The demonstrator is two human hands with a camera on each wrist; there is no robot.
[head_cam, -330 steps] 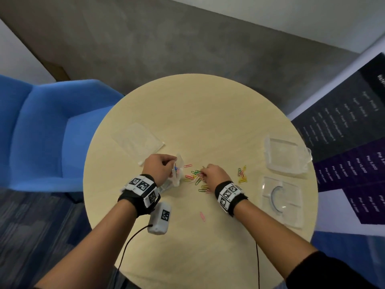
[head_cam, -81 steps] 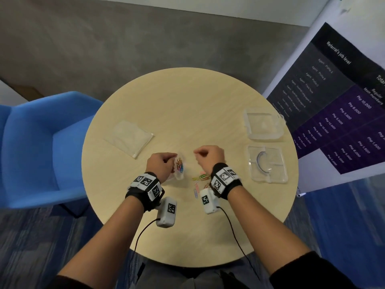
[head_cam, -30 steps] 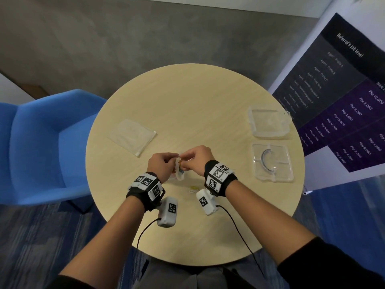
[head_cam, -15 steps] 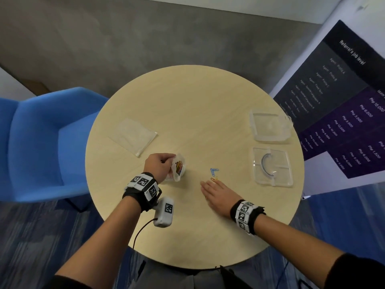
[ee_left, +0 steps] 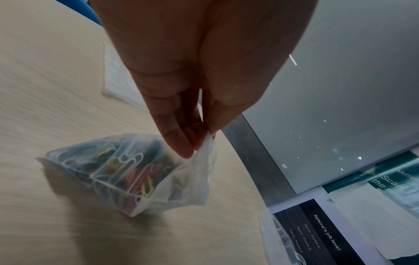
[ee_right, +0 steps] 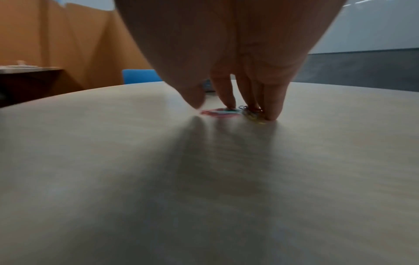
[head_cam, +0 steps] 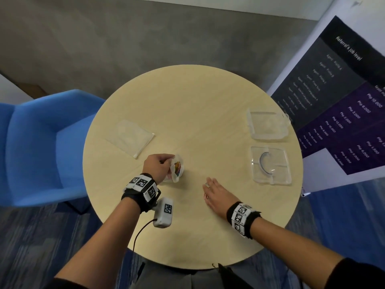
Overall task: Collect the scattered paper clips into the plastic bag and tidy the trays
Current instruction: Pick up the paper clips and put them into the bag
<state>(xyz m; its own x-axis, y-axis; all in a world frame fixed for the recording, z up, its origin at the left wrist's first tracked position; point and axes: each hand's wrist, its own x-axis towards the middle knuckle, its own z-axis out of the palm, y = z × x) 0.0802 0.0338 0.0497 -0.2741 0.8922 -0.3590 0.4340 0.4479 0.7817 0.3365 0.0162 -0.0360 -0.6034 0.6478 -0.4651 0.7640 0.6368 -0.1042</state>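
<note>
Blue chair [head_cam: 41, 147] stood off the bench's left edge. On the round bench [head_cam: 187, 105], far left, a flat clear empty bag [head_cam: 130, 137] lay alone. Left hand [head_cam: 157, 167] pinched the mouth of the plastic bag [ee_left: 127, 172] between thumb and fingertips; the bag's bottom rested on the bench, already packed with coloured paper clips [ee_left: 133, 166]. Right of it, the right hand [head_cam: 216, 193] lay with fingers straight, tips pressing down on the last loose clips [ee_right: 229, 112], a small blurred cluster. Far right, two clear trays [head_cam: 268, 124] sat side by side near the bench edge, untouched.

Step in hand, as judged: gathering the final stray clips. Next move likely calls for sliding them together, pinching them up and carrying them to the held-open bag; then the trays.
</note>
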